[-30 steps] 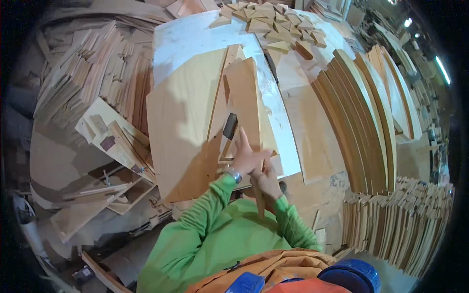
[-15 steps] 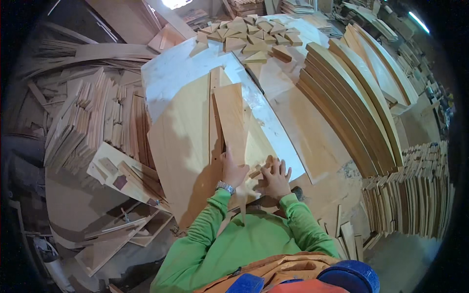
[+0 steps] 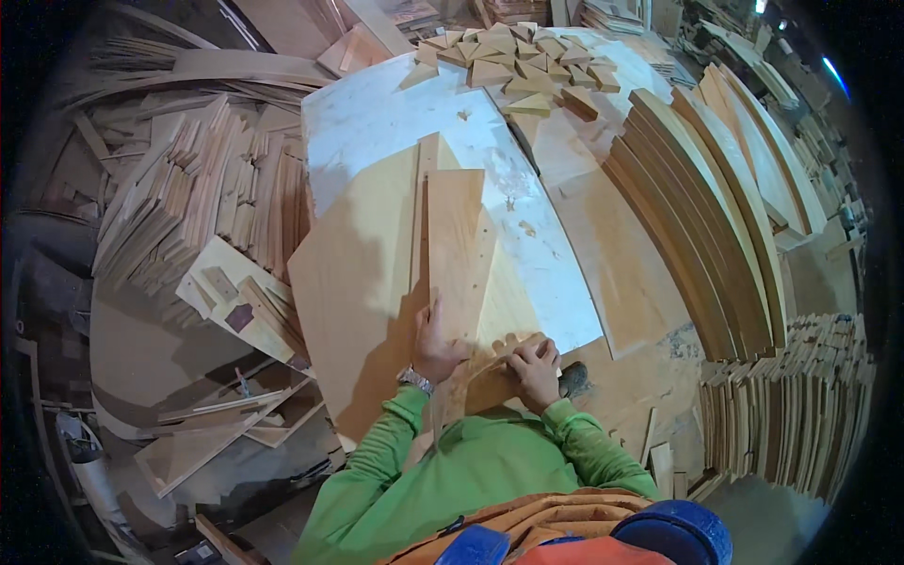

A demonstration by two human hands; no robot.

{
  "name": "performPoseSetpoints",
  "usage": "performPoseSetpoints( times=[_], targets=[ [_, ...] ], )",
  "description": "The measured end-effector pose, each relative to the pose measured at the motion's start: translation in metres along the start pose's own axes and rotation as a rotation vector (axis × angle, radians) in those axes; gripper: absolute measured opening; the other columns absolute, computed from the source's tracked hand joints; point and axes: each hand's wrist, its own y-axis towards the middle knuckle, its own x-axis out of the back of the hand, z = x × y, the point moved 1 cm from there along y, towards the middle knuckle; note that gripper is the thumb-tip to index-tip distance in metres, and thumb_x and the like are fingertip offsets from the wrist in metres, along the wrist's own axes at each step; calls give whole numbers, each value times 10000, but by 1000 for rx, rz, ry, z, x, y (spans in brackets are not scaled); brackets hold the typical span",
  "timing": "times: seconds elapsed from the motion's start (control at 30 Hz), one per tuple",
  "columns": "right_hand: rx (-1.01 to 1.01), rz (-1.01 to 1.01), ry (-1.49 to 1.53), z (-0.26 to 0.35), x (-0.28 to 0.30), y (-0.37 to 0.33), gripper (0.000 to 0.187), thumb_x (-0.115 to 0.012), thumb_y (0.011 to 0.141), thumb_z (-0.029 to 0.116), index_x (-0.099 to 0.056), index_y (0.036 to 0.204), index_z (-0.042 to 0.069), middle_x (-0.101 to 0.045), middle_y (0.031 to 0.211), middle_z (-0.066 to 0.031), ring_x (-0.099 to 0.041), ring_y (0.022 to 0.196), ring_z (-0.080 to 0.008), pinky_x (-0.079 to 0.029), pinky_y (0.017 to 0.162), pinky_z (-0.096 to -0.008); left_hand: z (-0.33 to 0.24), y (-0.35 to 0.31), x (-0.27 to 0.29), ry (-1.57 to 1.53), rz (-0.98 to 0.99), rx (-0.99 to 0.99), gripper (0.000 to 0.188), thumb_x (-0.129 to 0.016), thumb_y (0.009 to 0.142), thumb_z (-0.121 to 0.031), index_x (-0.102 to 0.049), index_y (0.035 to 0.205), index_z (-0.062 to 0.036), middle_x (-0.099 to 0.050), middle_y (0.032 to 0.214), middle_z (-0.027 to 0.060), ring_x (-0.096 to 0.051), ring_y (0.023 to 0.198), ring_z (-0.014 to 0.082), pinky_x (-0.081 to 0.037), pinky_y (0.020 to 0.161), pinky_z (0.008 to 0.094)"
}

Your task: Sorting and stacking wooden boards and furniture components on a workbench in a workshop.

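A long tapered wooden board (image 3: pixel 454 235) lies lengthwise over a large pale plywood panel (image 3: pixel 353 254), beside a narrow wooden strip (image 3: pixel 422 202) on that panel. My left hand (image 3: pixel 436 350), with a watch at its wrist, grips the board's near left side, thumb and fingers around its edge. My right hand (image 3: pixel 535 372) has its fingers bent and pressed onto a shaded wooden piece (image 3: pixel 492 384) at the near end. Whether that piece is part of the tapered board I cannot tell. The right fingertips are partly hidden.
Under the panel is a white-topped table (image 3: pixel 556 273), with many triangular wood blocks (image 3: pixel 518 61) at its far end. Curved beams (image 3: pixel 697 226) are stacked to the right, above thin slats (image 3: pixel 786 405). Stacked boards (image 3: pixel 179 198) and a small jig board (image 3: pixel 231 292) stand left.
The tapered board has turned to lie more nearly in line with the strip. My right hand's spread fingers have curled onto the wood. The whole view has shifted slightly.
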Motion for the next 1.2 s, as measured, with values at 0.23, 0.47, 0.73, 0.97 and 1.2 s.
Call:
performPoseSetpoints(
  times=[0.23,0.47,0.73,0.97,1.2],
  targets=[
    [-8,73,60,2,17,4,323,-629,923,114,-673,1218,239,-595,1344,-36,-377,1340,-586,-323,1111,-738,29,76,-10,390,-42,-23,978,-720,786,-193,-340,1669,-12,-534,1510,285,-359,1496,465,-200,1309,583],
    [-62,159,112,13,26,10,316,-705,926,204,-692,1239,243,-611,1337,-34,-378,1349,-562,-335,1127,-694,59,75,-42,448,-87,6,768,-706,882,-219,-449,1574,-9,-389,1601,310,-192,1535,556,-161,1299,625],
    [-67,104,66,13,21,6,371,-773,880,266,-692,1241,247,-607,1336,-54,-384,1366,-534,-371,1120,-672,49,-5,-39,485,-205,-178,586,-618,993,-187,-505,1535,7,-347,1597,353,-244,1515,558,-191,1267,662],
    [-84,110,92,15,23,5,366,-772,870,266,-699,1228,249,-609,1337,-40,-387,1373,-541,-380,1134,-664,48,-14,-22,385,-39,-76,550,-617,1016,-249,-563,1515,-25,-265,1662,370,-197,1527,586,-205,1267,662],
    [-59,35,51,0,17,-13,318,-769,879,255,-711,1189,221,-625,1308,-32,-451,1280,-513,-414,1073,-657,37,71,-25,313,-218,292,761,-626,1017,-501,-426,1637,-108,-171,1708,391,-168,1533,630,-174,1265,680]
  ],
)
